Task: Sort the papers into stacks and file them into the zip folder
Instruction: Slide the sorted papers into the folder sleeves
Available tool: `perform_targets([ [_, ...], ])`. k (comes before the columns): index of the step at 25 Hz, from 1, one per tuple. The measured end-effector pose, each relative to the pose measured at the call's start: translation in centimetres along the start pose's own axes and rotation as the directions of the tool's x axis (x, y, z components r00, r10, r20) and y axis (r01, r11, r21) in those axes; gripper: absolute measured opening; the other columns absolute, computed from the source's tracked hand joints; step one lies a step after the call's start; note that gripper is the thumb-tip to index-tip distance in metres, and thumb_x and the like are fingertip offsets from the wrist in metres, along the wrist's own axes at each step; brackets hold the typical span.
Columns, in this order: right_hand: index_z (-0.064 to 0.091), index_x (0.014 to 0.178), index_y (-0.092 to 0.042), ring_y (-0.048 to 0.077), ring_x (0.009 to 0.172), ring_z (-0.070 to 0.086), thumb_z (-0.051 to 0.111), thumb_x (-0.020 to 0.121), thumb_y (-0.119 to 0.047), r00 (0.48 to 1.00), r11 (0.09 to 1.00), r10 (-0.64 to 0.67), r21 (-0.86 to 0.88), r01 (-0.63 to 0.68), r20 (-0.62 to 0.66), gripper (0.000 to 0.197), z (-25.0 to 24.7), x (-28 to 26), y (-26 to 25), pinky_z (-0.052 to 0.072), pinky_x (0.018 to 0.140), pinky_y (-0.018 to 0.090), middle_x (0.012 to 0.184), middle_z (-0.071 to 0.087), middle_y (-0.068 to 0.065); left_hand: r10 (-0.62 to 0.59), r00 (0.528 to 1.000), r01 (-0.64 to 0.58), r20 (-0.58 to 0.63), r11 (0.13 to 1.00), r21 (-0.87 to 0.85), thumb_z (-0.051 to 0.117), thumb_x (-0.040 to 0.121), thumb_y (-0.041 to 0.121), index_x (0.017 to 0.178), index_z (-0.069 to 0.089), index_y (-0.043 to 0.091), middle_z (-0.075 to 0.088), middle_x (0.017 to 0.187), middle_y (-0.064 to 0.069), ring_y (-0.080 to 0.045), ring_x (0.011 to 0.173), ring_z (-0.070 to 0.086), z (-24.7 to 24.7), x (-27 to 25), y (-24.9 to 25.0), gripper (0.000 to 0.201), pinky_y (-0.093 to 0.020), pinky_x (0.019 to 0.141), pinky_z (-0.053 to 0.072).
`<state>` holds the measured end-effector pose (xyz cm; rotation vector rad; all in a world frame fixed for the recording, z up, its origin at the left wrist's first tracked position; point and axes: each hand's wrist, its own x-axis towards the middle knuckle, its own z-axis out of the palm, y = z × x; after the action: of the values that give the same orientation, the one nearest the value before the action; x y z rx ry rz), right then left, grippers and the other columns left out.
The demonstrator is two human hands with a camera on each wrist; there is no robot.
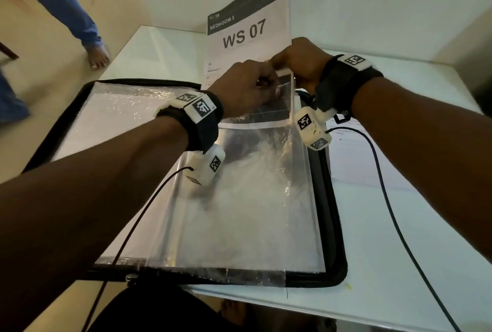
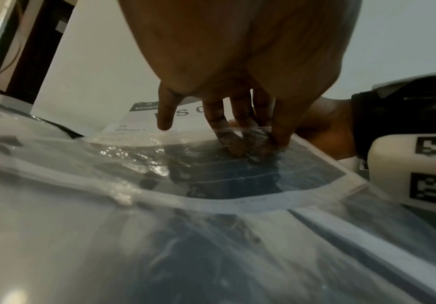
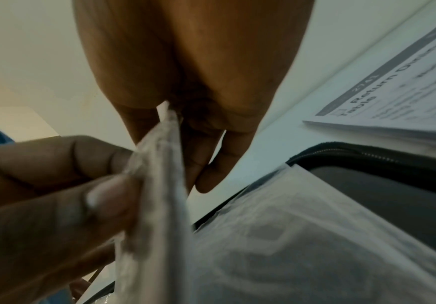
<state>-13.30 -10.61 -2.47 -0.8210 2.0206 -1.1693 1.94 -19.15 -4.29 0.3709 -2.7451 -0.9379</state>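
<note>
A: Where's the sheet (image 1: 247, 25)?

B: The one marked WS 07 is part-way into a clear sleeve (image 1: 250, 198) of the open zip folder (image 1: 336, 225). Its lower end is under the plastic, the rest sticks out past the folder's far edge, toward the back of the table (image 1: 399, 238).

A: And the hands?

B: The left hand (image 1: 245, 89) has fingers (image 2: 233, 142) tucked inside the sleeve mouth, curled against the plastic and sheet. The right hand (image 1: 298, 64) pinches the sheet's right edge with the sleeve edge between thumb and fingers.

A: How far along is it, then?

B: Middling, I'd judge. This sheet has most of its length left to slide in. A stack (image 1: 354, 150) lies on the table just right of the folder, unfiled. The left-hand sleeve (image 1: 106, 118) seems to hold something white, but I can't tell what. The folder isn't zipped yet.

A: Anything else about?

B: Another person's foot (image 1: 98, 57) on the floor, far left.
</note>
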Motion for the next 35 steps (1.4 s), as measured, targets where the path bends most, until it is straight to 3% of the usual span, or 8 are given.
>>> perform_targets([
  [6,0.065,0.089,-0.009,0.027,0.087,0.062,0.059,0.091,-0.013,0.990,0.993,0.114,-0.024,-0.112,0.085,0.007,-0.4,-1.1,-0.6,0.056,0.075,0.037,0.088,0.064,0.011,-0.010,0.996,0.014,-0.093,0.999,0.035,0.069,0.096,0.031,0.110,0.069,0.019,0.067,0.113,0.001,-0.015,0.101,0.059,0.8,0.4,0.0,0.019,-0.027,0.087,0.045],
  [11,0.067,0.101,-0.013,0.025,0.085,0.065,0.063,0.085,-0.025,0.988,0.975,0.153,0.167,-0.148,-0.019,0.021,-0.4,-0.6,-0.6,0.058,0.079,0.037,0.096,0.067,0.008,-0.051,0.990,0.055,-0.131,0.998,0.028,0.069,0.097,0.031,0.109,0.070,0.020,0.067,0.110,0.004,-0.012,0.098,0.057,1.0,0.6,-0.4,0.017,-0.022,0.082,0.040],
  [15,0.060,0.090,-0.016,0.024,0.091,0.063,0.066,0.086,-0.018,0.986,0.994,0.103,-0.017,-0.107,-0.130,0.008,-0.5,0.1,-1.1,0.060,0.083,0.040,0.091,0.061,0.003,-0.064,0.985,0.067,-0.161,0.998,0.014,0.069,0.097,0.027,0.109,0.071,0.019,0.066,0.106,0.005,-0.011,0.098,0.056,0.8,1.0,-0.6,0.015,-0.022,0.081,0.041],
  [19,0.070,0.082,-0.013,0.037,0.099,0.070,0.057,0.092,-0.004,0.990,0.967,0.142,-0.216,-0.134,0.023,0.019,-0.5,-1.3,-1.3,0.060,0.090,0.047,0.106,0.071,0.019,-0.040,0.983,0.034,-0.177,0.999,-0.032,0.070,0.095,0.022,0.104,0.072,0.017,0.067,0.100,0.006,-0.012,0.096,0.061,0.5,1.3,-0.5,0.011,-0.030,0.087,0.050],
  [21,0.067,0.079,-0.015,0.034,0.091,0.070,0.055,0.086,-0.008,0.980,0.977,0.197,-0.088,-0.194,0.031,0.016,-0.5,-2.0,-1.2,0.061,0.081,0.041,0.096,0.071,0.015,-0.056,0.987,0.054,-0.147,0.998,-0.018,0.070,0.095,0.027,0.104,0.071,0.018,0.068,0.101,0.006,-0.013,0.096,0.062,0.6,1.2,-0.2,0.012,-0.030,0.085,0.050],
  [26,0.061,0.105,-0.011,0.028,0.087,0.066,0.058,0.089,-0.015,0.974,0.977,0.207,-0.026,-0.210,-0.088,0.016,-0.1,-0.8,-0.3,0.059,0.076,0.037,0.107,0.066,0.012,-0.210,0.976,0.214,-0.064,0.976,0.051,0.061,0.096,0.035,0.102,0.073,0.018,0.073,0.106,0.000,-0.020,0.099,0.066,-0.3,0.0,-2.0,0.022,-0.037,0.089,0.055],
  [30,0.057,0.081,-0.018,0.029,0.098,0.066,0.063,0.088,-0.013,0.978,0.957,0.159,-0.222,-0.187,-0.138,0.010,-0.4,0.0,0.5,0.058,0.094,0.050,0.106,0.063,0.011,-0.274,0.959,0.280,-0.069,0.955,0.095,0.060,0.097,0.023,0.105,0.076,0.018,0.074,0.116,-0.003,-0.022,0.108,0.066,-0.9,-0.9,-3.3,0.018,-0.037,0.097,0.053],
  [35,0.057,0.079,-0.017,0.026,0.094,0.062,0.058,0.091,-0.010,0.978,0.966,0.199,-0.153,-0.207,-0.065,0.013,-0.4,-1.3,0.3,0.057,0.096,0.045,0.091,0.064,0.008,-0.219,0.971,0.229,-0.092,0.967,0.116,0.062,0.099,0.018,0.110,0.076,0.012,0.073,0.117,-0.009,-0.026,0.108,0.065,-0.8,-0.3,-3.3,0.019,-0.034,0.095,0.051],
])
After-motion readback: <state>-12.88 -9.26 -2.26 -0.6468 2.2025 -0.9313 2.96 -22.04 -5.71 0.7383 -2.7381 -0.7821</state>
